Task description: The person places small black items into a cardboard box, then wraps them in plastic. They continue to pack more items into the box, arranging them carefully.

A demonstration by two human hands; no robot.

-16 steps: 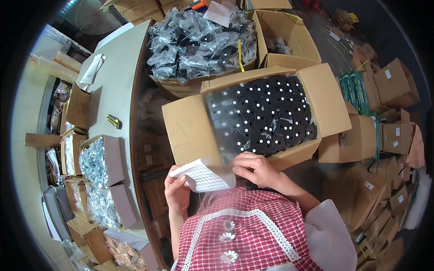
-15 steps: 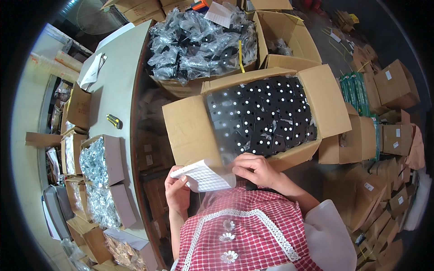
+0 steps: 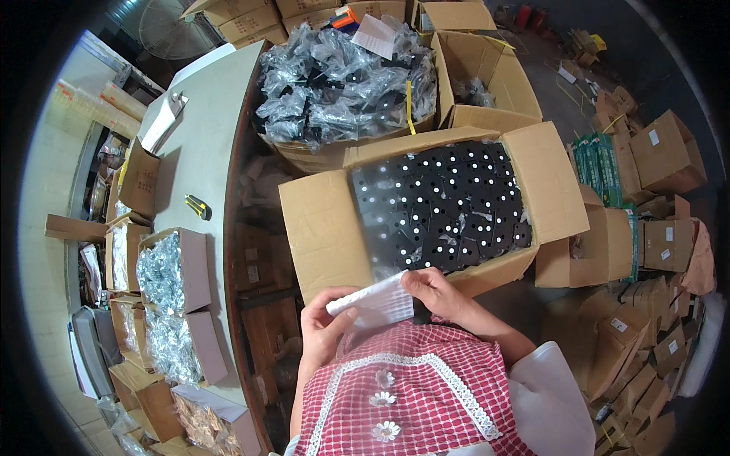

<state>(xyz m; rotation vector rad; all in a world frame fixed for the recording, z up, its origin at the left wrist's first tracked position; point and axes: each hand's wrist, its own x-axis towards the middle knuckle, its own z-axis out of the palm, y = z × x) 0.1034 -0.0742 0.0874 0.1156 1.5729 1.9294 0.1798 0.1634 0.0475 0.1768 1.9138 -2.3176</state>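
A white sheet (image 3: 375, 305) with rows of small raised-looking marks is bent between my two hands, close to the apron. My left hand (image 3: 327, 325) pinches its left end, thumb on the near side. At the other end, my right hand (image 3: 437, 295) grips the sheet's upper right corner. Just beyond stands an open cardboard box (image 3: 327, 228) filled with flat black pieces (image 3: 464, 201) that carry white dots and dark holes. Hazy clear plastic covers the pieces on the box's left side. A small dark patch shows below my right hand; I cannot make it out.
Behind stands a carton of plastic-wrapped black parts (image 3: 342, 87), beside another open carton (image 3: 487, 68). On the left, a long table (image 3: 205, 137) holds a yellow-black utility knife (image 3: 198, 206) and boxes of bagged parts (image 3: 161, 270). Cardboard boxes (image 3: 665, 152) crowd the right.
The sheet has moved right and slightly up, and is now tilted more edge-on. My left hand went right with it; my right hand shifted a little and now holds the corner.
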